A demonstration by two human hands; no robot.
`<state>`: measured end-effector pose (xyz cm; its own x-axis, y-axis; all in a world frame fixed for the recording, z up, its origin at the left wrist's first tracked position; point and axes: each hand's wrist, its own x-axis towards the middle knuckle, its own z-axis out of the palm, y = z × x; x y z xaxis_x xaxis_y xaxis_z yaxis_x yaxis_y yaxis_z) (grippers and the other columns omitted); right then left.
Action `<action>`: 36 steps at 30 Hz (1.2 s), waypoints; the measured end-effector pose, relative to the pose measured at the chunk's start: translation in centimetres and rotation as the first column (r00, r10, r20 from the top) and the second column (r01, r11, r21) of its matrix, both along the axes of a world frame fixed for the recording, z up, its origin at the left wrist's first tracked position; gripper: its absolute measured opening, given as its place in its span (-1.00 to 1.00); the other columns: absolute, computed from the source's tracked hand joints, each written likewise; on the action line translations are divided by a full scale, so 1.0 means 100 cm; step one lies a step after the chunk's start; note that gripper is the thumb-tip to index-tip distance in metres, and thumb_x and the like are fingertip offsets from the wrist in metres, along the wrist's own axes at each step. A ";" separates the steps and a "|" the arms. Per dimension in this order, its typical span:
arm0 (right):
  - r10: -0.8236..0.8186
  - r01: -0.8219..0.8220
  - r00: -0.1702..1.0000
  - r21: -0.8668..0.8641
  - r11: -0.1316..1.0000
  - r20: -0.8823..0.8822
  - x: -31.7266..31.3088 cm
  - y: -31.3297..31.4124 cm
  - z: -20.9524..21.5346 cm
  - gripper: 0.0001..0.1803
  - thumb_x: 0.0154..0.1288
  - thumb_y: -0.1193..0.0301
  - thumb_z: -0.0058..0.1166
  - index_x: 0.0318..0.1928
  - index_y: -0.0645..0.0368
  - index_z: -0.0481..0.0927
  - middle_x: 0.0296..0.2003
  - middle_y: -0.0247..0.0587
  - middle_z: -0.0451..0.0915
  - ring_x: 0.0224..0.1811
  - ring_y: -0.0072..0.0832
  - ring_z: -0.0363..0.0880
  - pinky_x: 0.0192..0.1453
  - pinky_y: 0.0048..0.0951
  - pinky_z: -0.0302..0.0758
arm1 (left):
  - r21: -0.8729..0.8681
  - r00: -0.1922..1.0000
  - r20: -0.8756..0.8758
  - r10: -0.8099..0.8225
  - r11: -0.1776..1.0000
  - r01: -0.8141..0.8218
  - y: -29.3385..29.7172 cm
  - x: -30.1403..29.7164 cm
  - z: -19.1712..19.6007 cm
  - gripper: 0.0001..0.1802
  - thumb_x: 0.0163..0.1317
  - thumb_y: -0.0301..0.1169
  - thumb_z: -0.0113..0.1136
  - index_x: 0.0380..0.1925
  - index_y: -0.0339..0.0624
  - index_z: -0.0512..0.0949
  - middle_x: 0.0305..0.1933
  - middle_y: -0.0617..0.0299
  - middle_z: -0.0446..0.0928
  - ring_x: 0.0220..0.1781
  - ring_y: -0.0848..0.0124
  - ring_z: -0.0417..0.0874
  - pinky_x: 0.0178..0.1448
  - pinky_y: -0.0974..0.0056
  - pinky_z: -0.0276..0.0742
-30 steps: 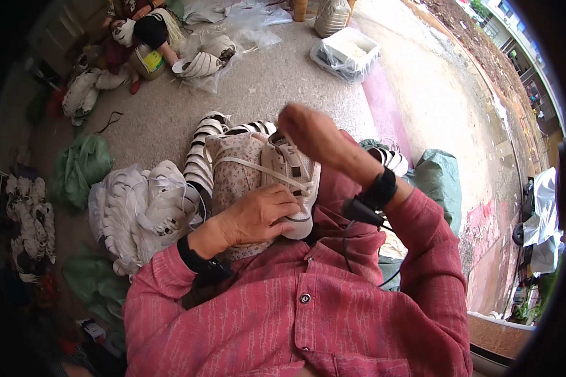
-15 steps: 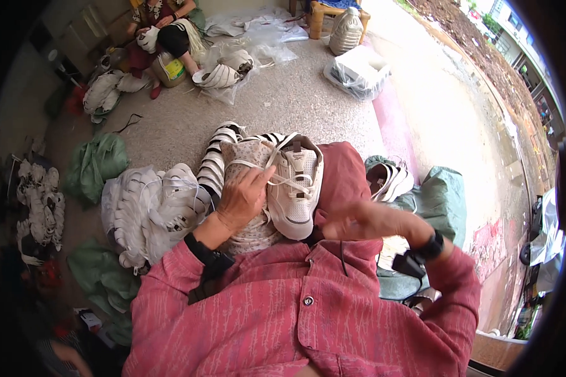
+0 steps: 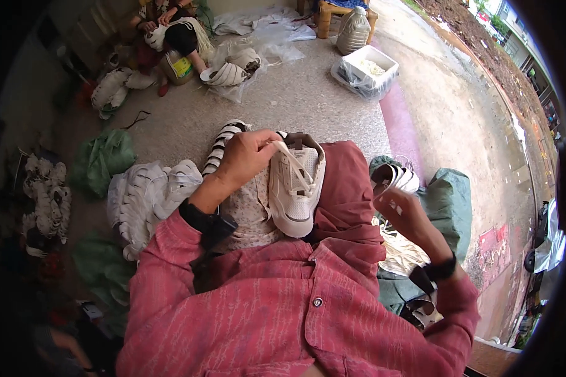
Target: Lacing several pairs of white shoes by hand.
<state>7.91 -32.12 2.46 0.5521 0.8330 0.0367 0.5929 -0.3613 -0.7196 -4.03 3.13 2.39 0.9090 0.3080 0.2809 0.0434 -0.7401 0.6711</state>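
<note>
A white sneaker [image 3: 290,204] rests on my lap, its toe pointing toward me and its brown-lined opening away. White lace [image 3: 303,179] runs through its eyelets. My left hand [image 3: 250,154] pinches a loop of this shoelace at the upper left of the tongue. Out to the right, apart from the sneaker, my right hand [image 3: 401,212] hangs over a bundle of cream laces [image 3: 403,248]. Motion smears its fingers, and whether they hold anything cannot be made out. Patterned cloth [image 3: 251,207] covers my left thigh, beneath the left forearm.
White shoe uppers [image 3: 148,201] lie piled at my left, beside green sacks [image 3: 104,160]. More shoes [image 3: 396,177] and green cloth [image 3: 449,198] are at my right. Ahead stand a white tub [image 3: 371,66] and a plastic jug [image 3: 354,31]. Another person [image 3: 170,28] sits far left handling a shoe.
My left hand has moved up and away, lifting a lace loop off the sneaker. My right hand has swung outward to the right. The whole view has shifted slightly.
</note>
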 end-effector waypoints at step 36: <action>0.360 0.810 0.561 0.585 -0.049 -0.746 0.044 -0.132 -0.074 -0.59 0.57 0.25 -0.29 -0.54 0.00 0.22 -0.69 -0.50 0.08 -0.70 -0.68 -0.03 -0.57 -0.57 0.03 | -0.982 0.984 0.181 -0.004 0.055 0.181 0.034 -0.060 -0.016 -0.79 0.39 -0.17 0.12 -0.33 -0.02 0.51 -0.48 0.45 0.39 -0.49 0.61 0.40 -0.47 0.48 0.30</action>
<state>12.30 -45.31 -4.94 0.9903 0.1237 0.0638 -0.0854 0.9018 -0.4236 -10.03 6.48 0.82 0.9479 0.2939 -0.1228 -0.0953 0.6294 0.7712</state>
